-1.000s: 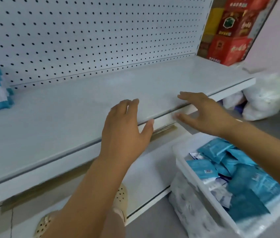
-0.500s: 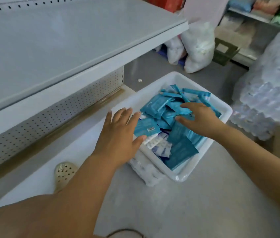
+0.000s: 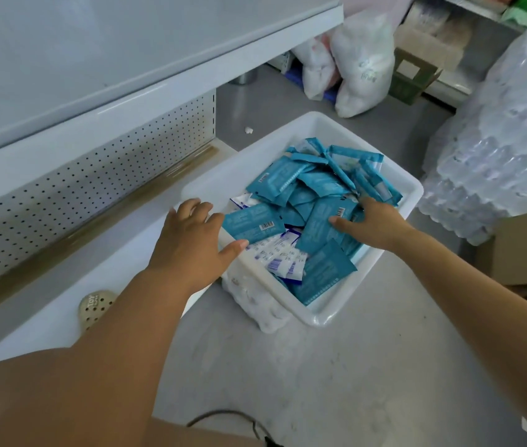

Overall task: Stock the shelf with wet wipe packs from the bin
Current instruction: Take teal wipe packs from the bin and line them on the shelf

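Note:
A white bin [image 3: 413, 195] stands on the floor, filled with several teal wet wipe packs [image 3: 288, 179] and a few white ones [image 3: 283, 256]. My left hand [image 3: 191, 243] hovers over the bin's left rim, fingers apart, its thumb touching the lower edge of a teal pack with a barcode [image 3: 255, 224]. Over at the bin's right side, my right hand [image 3: 376, 224] has its thumb on top of another teal pack [image 3: 320, 230] and its fingers tucked behind it. The grey shelf [image 3: 126, 59] is at the upper left; the part in view is bare.
A plastic-wrapped bundle [image 3: 255, 301] lies under the bin's near corner. White bags [image 3: 362, 66] sit behind the bin, wrapped bottles [image 3: 497, 150] and a cardboard box [image 3: 520, 250] to its right. The low shelf base [image 3: 46, 301] and my shoe [image 3: 94, 306] are at left.
A second ago both hands were at the shelf's front edge; they dropped to the bin. Since half a second ago the right hand's fingers have dug in around a teal pack.

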A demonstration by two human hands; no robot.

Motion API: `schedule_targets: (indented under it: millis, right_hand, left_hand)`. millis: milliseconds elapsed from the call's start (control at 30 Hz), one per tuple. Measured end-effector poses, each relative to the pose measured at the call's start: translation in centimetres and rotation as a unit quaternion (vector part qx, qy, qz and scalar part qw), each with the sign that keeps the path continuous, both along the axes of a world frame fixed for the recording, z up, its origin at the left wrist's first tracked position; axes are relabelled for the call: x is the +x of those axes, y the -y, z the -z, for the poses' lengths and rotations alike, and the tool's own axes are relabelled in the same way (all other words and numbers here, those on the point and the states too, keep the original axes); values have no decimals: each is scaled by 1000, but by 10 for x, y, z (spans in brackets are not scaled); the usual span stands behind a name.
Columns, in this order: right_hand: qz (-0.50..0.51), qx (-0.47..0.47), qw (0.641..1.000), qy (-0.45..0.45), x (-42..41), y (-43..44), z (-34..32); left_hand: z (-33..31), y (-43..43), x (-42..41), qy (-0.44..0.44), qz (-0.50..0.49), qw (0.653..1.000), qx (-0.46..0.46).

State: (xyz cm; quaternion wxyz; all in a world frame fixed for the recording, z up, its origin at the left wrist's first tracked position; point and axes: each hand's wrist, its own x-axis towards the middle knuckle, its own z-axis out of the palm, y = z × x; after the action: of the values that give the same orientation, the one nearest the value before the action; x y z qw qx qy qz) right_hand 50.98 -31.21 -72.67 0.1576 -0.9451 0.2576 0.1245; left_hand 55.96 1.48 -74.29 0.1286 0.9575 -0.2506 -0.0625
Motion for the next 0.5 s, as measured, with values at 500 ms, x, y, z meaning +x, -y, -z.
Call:
schedule_targets:
  millis: [500]
  right_hand:
    - [161, 215, 952, 146, 14, -15, 3]
  left_hand:
    - [-1, 2, -1, -23, -5, 1000, 13]
